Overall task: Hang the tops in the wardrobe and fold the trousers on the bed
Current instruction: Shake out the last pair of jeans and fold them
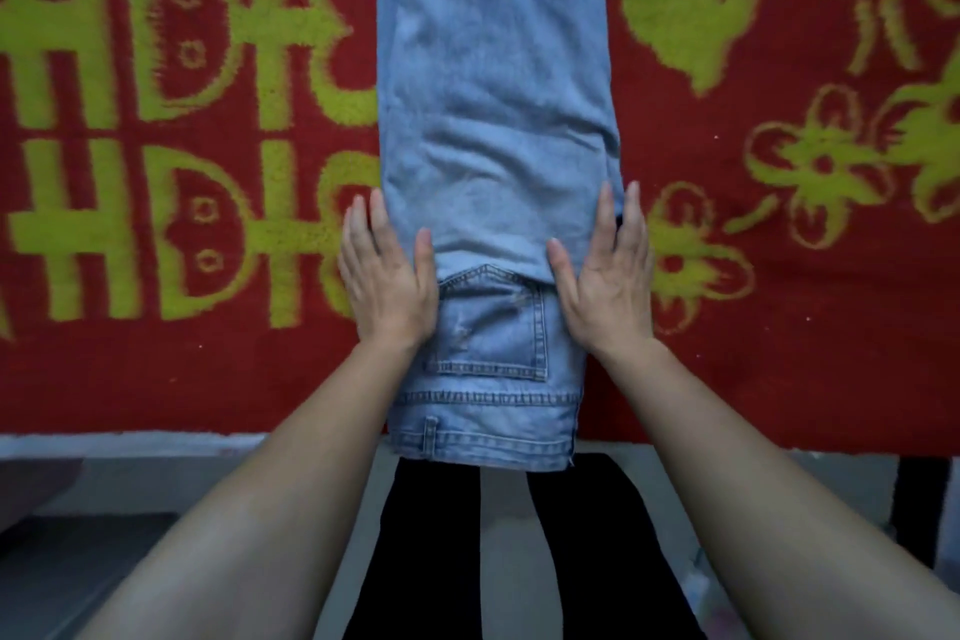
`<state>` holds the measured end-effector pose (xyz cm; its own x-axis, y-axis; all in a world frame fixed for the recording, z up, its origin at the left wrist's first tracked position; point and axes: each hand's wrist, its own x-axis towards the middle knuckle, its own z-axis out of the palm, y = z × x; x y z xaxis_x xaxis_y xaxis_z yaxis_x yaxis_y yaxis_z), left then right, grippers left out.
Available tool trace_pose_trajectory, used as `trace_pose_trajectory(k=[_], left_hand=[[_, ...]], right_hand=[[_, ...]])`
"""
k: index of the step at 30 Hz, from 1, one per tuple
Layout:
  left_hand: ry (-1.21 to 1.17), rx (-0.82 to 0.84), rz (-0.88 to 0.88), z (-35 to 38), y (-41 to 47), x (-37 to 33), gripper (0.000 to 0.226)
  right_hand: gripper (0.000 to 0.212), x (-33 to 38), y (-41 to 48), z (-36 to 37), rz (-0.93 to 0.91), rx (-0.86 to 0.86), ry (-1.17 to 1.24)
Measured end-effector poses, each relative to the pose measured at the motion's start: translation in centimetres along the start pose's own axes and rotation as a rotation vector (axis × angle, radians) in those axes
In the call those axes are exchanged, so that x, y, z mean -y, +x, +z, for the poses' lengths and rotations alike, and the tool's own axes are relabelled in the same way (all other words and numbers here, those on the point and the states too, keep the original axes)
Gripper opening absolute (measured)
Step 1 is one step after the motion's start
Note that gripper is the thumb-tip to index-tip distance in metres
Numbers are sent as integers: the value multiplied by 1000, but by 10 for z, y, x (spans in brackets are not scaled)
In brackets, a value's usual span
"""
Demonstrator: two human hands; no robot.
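Light blue jeans [493, 94] lie lengthwise on the bed, folded leg on leg, waistband at the near edge and a back pocket facing up. A folded-over part of the legs covers the top of the pocket. My left hand [387, 270] lies flat against the jeans' left edge, fingers straight. At the right edge, my right hand [605, 276] presses in the same way with straight fingers. Both hands flank the fold line just above the pocket. No tops or wardrobe are in view.
A red blanket with yellow-green letters and flowers [182, 369] covers the bed; its near edge runs across the lower frame. Below it are grey floor [104, 561] and my legs in black trousers [426, 561].
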<state>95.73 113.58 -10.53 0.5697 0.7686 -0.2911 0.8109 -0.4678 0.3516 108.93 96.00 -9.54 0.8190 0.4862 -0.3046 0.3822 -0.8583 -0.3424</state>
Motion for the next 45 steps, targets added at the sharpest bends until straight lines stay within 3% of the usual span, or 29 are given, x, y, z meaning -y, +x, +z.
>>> trace_pose_trajectory(k=[5, 8, 12, 18, 23, 28, 35, 39, 42, 45], left_hand=[[64, 164, -238, -8, -90, 16, 74], [66, 257, -321, -7, -123, 27, 67], [-197, 323, -493, -6, -138, 33, 58], [-463, 300, -493, -4, -147, 41, 46], [-431, 262, -387, -15, -179, 43, 37], [-345, 290, -429, -28, -237, 59, 45], [-525, 245, -462, -61, -305, 57, 41], [-538, 197, -463, -97, -332, 42, 48], [-536, 67, -358, -139, -347, 15, 60], [-543, -25, -234, -185, -355, -17, 48]], right_hand=[[93, -10, -65, -2, 218, 135, 220], [77, -18, -95, 6, 338, 304, 354], [58, -22, -128, 12, 390, 368, 325], [57, -25, -149, 14, 429, 385, 467], [55, -21, -190, 21, 482, 420, 562], [47, -20, -248, 19, 480, 447, 521], [62, -25, -319, -26, 530, 350, 624], [54, -12, -340, -82, 434, 298, 710], [43, 2, -347, -132, 270, 289, 728], [30, 15, -346, -182, 137, 258, 720]])
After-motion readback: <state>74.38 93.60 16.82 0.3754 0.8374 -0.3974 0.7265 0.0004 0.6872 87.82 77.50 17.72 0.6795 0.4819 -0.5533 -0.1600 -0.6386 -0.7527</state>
